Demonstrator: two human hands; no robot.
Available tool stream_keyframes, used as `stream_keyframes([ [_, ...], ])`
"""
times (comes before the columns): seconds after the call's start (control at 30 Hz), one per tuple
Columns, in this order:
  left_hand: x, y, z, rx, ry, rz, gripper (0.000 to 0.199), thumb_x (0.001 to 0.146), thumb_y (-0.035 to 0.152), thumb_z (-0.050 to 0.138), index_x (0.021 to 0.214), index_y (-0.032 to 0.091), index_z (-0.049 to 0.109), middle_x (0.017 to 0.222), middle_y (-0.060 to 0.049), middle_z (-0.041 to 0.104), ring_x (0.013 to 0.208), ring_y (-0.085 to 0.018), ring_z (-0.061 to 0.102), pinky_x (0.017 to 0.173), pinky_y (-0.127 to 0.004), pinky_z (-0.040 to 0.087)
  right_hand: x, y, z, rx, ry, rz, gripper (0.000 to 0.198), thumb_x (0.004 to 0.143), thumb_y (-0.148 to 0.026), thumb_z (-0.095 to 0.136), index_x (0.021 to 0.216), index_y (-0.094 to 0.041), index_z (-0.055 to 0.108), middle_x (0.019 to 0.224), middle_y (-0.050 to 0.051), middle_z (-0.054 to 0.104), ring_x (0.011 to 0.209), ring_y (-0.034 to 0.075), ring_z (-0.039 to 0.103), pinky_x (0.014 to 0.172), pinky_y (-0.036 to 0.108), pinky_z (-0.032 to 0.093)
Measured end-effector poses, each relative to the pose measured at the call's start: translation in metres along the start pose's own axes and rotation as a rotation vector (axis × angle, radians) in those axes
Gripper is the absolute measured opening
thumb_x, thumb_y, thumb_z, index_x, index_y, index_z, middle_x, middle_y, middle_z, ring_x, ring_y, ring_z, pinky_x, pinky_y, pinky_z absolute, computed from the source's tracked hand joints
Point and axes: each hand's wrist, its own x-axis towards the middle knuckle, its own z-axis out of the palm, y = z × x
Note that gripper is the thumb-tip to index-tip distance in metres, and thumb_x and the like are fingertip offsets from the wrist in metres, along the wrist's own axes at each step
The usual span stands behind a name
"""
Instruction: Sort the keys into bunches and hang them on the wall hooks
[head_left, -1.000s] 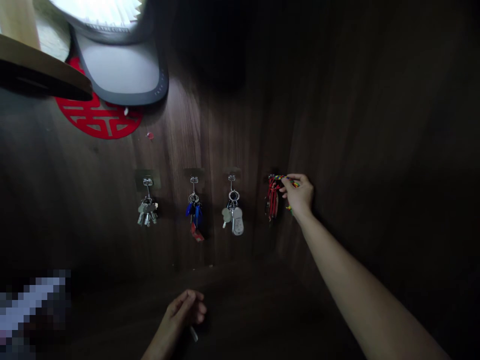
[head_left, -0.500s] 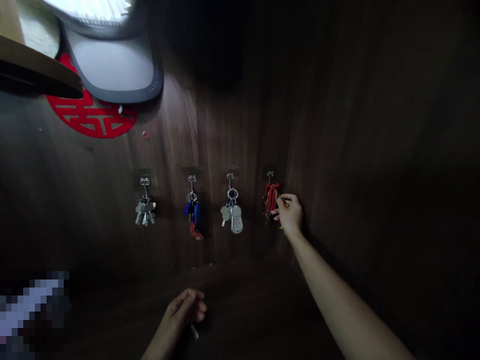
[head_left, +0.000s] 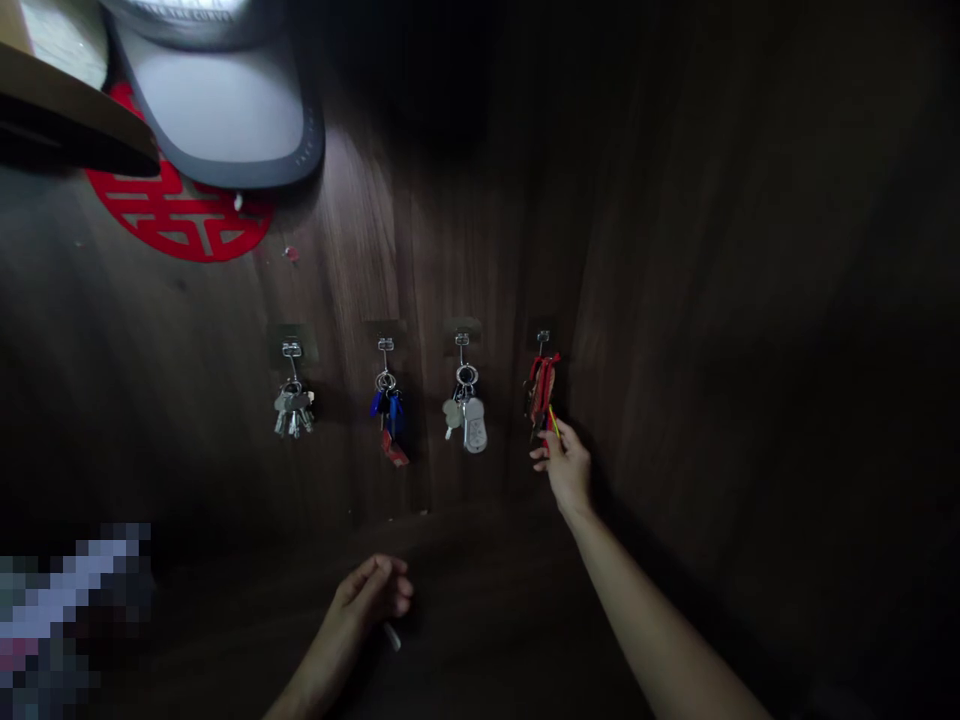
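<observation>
My right hand (head_left: 568, 467) is closed at the lower end of a bunch of red cords (head_left: 541, 385), which hangs from the rightmost wall hook (head_left: 544, 338). Between its thumb and fingers runs a thin yellow cord (head_left: 554, 420), and dark pieces beside it are hard to make out. Lower down, away from the wall hooks, my left hand (head_left: 375, 588) is curled closed. A pale narrow piece (head_left: 393, 637) sticks out beneath it; the rest is hidden by the palm.
Left of the red cords hang a key ring with a grey remote (head_left: 475, 426), a bunch with blue keys and a red tag (head_left: 394, 447), and a bunch of silver keys (head_left: 294, 412). A grey cap (head_left: 217, 100) overlaps a red paper cutout (head_left: 187, 240) at upper left.
My right hand has slid down and slightly left along the red cords, and the yellow cord now stands upright above its fingers. My left hand keeps its curled shape.
</observation>
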Motion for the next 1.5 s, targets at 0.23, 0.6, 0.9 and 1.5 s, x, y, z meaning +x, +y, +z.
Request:
stream_keyframes([
  [0.23, 0.002, 0.007, -0.009, -0.135, 0.102, 0.040, 0.040, 0.060, 0.049, 0.075, 0.078, 0.015, 0.065, 0.063, -0.001, 0.065, 0.054, -0.011, 0.056, 0.056, -0.022, 0.045, -0.025, 0.015, -0.005, 0.038, -0.001, 0.057, 0.050, 0.072, -0.051, 0.055, 0.109, -0.017, 0.057, 0.087, 0.004, 0.064, 0.050, 0.009, 0.059, 0.040, 0.020, 0.049],
  [0.6, 0.008, 0.015, -0.032, -0.202, 0.403, 0.251, 0.034, 0.057, 0.043, 0.074, 0.072, 0.015, 0.065, 0.057, 0.003, 0.060, 0.050, -0.009, 0.051, 0.049, -0.018, 0.041, -0.061, 0.023, -0.001, 0.137, -0.062, 0.203, 0.055, 0.063, -0.045, 0.066, 0.111, -0.018, 0.056, 0.090, 0.003, 0.060, 0.055, 0.009, 0.060, 0.042, 0.021, 0.051],
  [0.9, 0.013, 0.012, -0.046, -0.238, 0.539, 0.264, 0.033, 0.057, 0.043, 0.071, 0.071, 0.015, 0.062, 0.056, 0.004, 0.058, 0.049, -0.007, 0.051, 0.049, -0.017, 0.039, -0.120, 0.009, 0.033, 0.010, -0.495, 0.188, 0.037, 0.070, -0.042, 0.060, 0.098, -0.018, 0.062, 0.089, 0.005, 0.064, 0.055, 0.012, 0.059, 0.043, 0.023, 0.046],
  [1.5, 0.012, 0.010, -0.044, -0.031, 0.536, 0.316, 0.036, 0.064, 0.051, 0.063, 0.070, 0.016, 0.061, 0.055, 0.003, 0.058, 0.048, -0.009, 0.051, 0.050, -0.020, 0.040, -0.199, -0.025, 0.049, -0.523, -1.278, -0.494, 0.032, 0.081, -0.020, 0.058, 0.112, -0.028, 0.059, 0.119, 0.001, 0.060, 0.114, 0.020, 0.049, 0.097, 0.037, 0.036],
])
